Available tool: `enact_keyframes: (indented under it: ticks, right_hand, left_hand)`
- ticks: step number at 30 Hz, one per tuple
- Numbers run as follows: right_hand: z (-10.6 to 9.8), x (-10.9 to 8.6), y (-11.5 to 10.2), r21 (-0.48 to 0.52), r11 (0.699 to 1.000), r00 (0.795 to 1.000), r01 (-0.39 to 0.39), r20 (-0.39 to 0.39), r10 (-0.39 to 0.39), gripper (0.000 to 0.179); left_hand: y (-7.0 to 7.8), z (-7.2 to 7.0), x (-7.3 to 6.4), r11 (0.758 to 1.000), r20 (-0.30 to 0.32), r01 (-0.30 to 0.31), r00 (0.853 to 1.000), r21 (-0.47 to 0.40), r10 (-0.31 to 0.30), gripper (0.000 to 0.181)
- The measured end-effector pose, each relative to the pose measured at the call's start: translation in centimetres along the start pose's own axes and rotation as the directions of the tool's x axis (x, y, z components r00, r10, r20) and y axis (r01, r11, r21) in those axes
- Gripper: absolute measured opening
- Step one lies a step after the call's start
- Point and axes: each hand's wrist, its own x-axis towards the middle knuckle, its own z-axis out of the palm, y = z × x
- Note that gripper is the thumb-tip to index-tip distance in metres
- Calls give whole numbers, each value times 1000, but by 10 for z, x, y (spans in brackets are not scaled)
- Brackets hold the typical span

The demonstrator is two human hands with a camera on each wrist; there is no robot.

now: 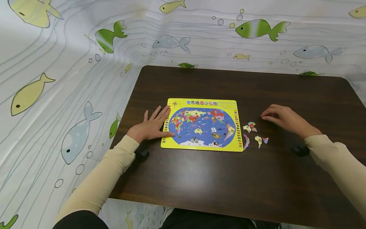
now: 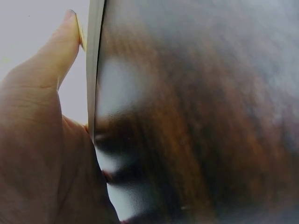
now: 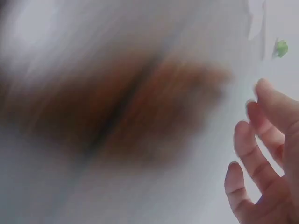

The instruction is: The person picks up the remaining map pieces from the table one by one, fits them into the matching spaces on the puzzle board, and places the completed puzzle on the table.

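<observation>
"Resting at the left edge of the yellow-rimmed map board (image 1: 206, 135), your left hand (image 1: 151, 127) has its fingers straight and spread."

"Gripping it?"

"Hardly. Your thumb lies over the board's left part, and the finger nearest it reaches the upper left edge, while your other fingers splay over the table (image 1: 194, 181). They are curled round nothing."

"And your right hand (image 1: 287, 119)?"

"You have it off to the right of the board, well apart from it. Your fingers are loosely bent, and your thumb and forefinger come near each other at the tips; you have hold of nothing that shows. Whether those tips touch the table, you cannot tell from the head view."

"Where are your loose pieces?"

"Between the board and your right hand. You have a small cluster (image 1: 252, 124) near the board's right edge. Nearer to you, a curved purple piece (image 1: 246, 142) sits right at the board's lower right corner, then a cream piece (image 1: 258, 141), with a small pink-and-blue piece (image 1: 265, 140) just to its right."

"And the board itself?"

"Flat on the table before you, its title strip away from you. Beyond the table, you face a fish-patterned cloth (image 1: 137, 22)."
</observation>
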Motion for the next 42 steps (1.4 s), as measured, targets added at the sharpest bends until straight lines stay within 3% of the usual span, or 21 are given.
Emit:
enact_keyframes:
  ticks: [4, 8, 11, 13, 17, 20, 22, 24, 27, 29, 31, 34, 37, 40, 42]
  right_hand:
    - [-2, 11, -14, 50, 997, 996, 61, 61, -64, 27]
    - [2, 19, -17, 68, 974, 969, 217, 104, -223, 37]
    - [5, 20, -16, 73, 961, 956, 268, 107, -275, 33]
    - [6, 19, -16, 65, 968, 963, 242, 109, -248, 27]
    - [3, 17, -16, 2, 997, 989, 75, 129, -75, 15]
    - [0, 14, -15, -23, 1000, 992, 0, 124, 3, 16]
    - [-1, 13, -13, -3, 999, 992, 49, 120, -49, 25]
    - [1, 13, -12, 30, 988, 981, 154, 115, -157, 35]
    - [4, 15, -11, 103, 944, 939, 313, 115, -324, 43]
    - [7, 15, -11, 149, 922, 920, 358, 111, -376, 41]
    - [8, 15, -11, 149, 916, 915, 371, 109, -388, 37]
    - [6, 13, -12, 70, 952, 945, 299, 119, -305, 31]
    - [2, 10, -12, -35, 990, 982, 140, 131, -134, 21]
    - [-1, 5, -8, -40, 998, 989, -38, 138, 43, 12]
    - [-3, 2, -4, -25, 995, 987, -92, 129, 95, 14]
  left_hand:
    - [0, -1, 0, 1000, -7, 3, 1000, -8, -3, 108]
    - [1, -1, 0, 1000, -15, 4, 1000, -17, -4, 109]
    - [1, -1, 0, 1000, -16, 7, 1000, -17, -7, 109]
    - [1, -1, 1, 1000, -17, 6, 1000, -15, -6, 109]
    - [1, -2, 1, 1000, -23, 3, 1000, -16, -3, 109]
    - [1, -1, 1, 1000, -20, 2, 1000, -15, -3, 108]
    - [0, -1, 0, 1000, -16, 3, 1000, -11, -3, 108]
    - [-1, 0, 0, 1000, -13, 2, 1000, -8, -2, 109]
    - [-2, 2, 1, 1000, -13, 1, 1000, -2, -1, 109]
    - [-2, 3, 1, 1000, -8, -1, 1000, -5, 1, 109]
    - [-1, 4, 1, 1000, -4, -1, 1000, -9, 1, 109]
    - [-1, 4, 1, 1000, -1, -3, 1000, -16, 3, 108]
    - [-2, 4, 1, 1000, -7, -2, 1000, -8, 2, 108]
    - [-3, 3, 1, 1000, -6, -1, 1000, 2, 1, 108]
    - [-3, 2, 1, 1000, -3, -2, 1000, 4, 2, 107]
